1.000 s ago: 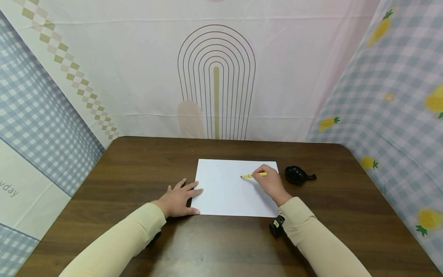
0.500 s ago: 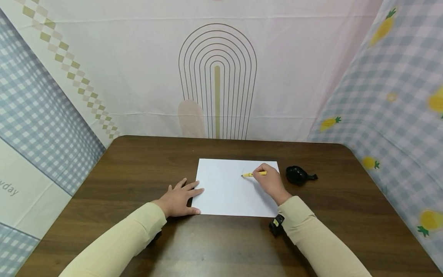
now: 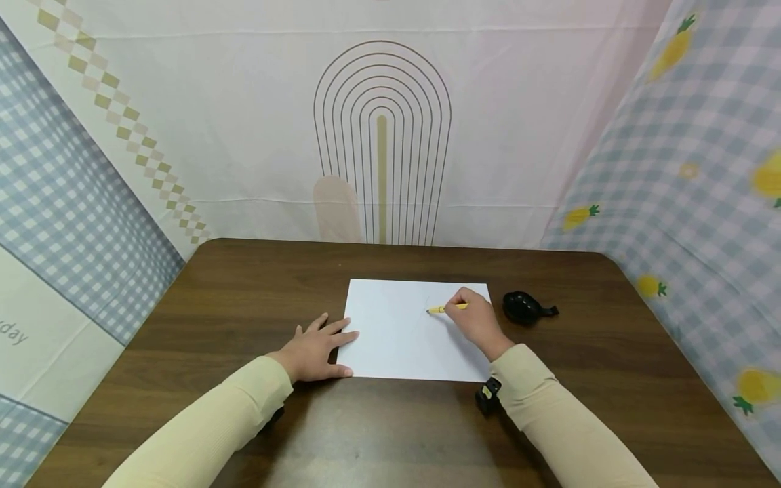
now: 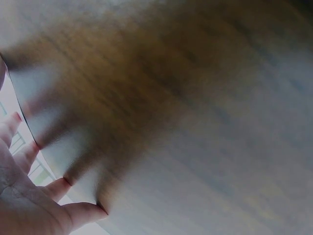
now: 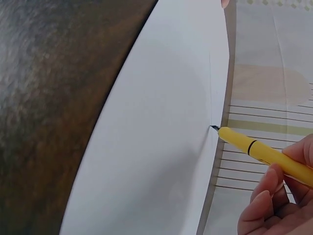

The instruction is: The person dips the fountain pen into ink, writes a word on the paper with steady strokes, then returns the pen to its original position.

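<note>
Pinched in the right hand (image 3: pixel 478 324), a yellow pen (image 5: pixel 239 139) touches its nib to the white sheet (image 3: pixel 390 339) towards the sheet's far edge; the left hand (image 3: pixel 310 356), fingers spread, grasping nothing, touches its left edge on the brown table (image 3: pixel 274 285).

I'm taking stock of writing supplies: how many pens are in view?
1: a yellow pen, held in the right hand with its nib at the paper. Others could be hidden beneath the arms.
</note>
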Demonstrator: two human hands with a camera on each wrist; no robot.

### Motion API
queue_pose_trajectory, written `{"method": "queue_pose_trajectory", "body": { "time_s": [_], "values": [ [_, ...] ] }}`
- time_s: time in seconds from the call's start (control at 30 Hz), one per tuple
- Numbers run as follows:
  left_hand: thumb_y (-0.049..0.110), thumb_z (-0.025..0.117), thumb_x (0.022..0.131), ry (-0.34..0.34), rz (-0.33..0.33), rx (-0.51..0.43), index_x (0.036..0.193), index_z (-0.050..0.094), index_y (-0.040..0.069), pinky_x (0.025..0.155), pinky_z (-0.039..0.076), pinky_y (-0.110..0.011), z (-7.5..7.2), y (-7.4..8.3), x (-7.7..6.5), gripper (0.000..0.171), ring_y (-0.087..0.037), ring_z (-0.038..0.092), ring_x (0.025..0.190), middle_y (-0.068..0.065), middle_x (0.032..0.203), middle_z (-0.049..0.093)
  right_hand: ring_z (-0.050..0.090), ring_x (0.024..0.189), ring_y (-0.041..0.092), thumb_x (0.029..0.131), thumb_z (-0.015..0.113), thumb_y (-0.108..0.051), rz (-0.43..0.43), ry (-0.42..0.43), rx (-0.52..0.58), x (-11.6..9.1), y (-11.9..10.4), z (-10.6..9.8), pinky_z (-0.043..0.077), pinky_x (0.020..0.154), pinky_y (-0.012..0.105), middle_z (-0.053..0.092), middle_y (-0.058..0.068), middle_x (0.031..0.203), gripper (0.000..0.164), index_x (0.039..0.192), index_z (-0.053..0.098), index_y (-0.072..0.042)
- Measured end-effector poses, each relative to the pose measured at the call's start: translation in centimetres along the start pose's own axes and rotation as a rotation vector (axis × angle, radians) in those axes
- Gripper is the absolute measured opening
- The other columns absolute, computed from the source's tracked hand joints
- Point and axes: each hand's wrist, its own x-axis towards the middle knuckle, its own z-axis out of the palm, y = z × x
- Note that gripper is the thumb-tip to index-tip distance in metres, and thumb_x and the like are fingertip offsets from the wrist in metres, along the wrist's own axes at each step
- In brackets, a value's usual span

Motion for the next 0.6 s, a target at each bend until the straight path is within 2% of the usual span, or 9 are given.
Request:
{"method": "queue_pose_trajectory", "body": {
  "time_s": [0.13, 0.6],
  "values": [
    [0.050, 0.069, 0.085, -0.001, 0.000, -0.005, 0.146, 0.046, 0.022, 0.099, 0.018, -0.078, -0.09, 0.05, -0.06, 0.071, -0.045, 0.014, 0.144, -0.007, 0.157, 0.029, 0.053, 0.085, 0.022, 0.088, 0.057, -0.012, -0.001, -0.007, -0.017, -0.04, 0.08, -0.15, 0.044, 0.072, 0.031, 0.065, 0.013, 0.101, 0.008, 0.087, 0.061, -0.005],
    [0.051, 0.068, 0.085, -0.004, -0.006, 0.000, 0.146, 0.045, 0.022, 0.098, 0.019, -0.078, -0.23, -0.06, -0.09, 0.072, -0.045, 0.015, 0.144, -0.006, 0.157, 0.029, 0.049, 0.074, 0.020, 0.090, 0.056, -0.012, 0.002, -0.043, -0.065, -0.62, 0.13, -0.88, 0.040, 0.061, 0.026, 0.064, 0.011, 0.096, 0.008, 0.088, 0.061, -0.005]
  ]
}}
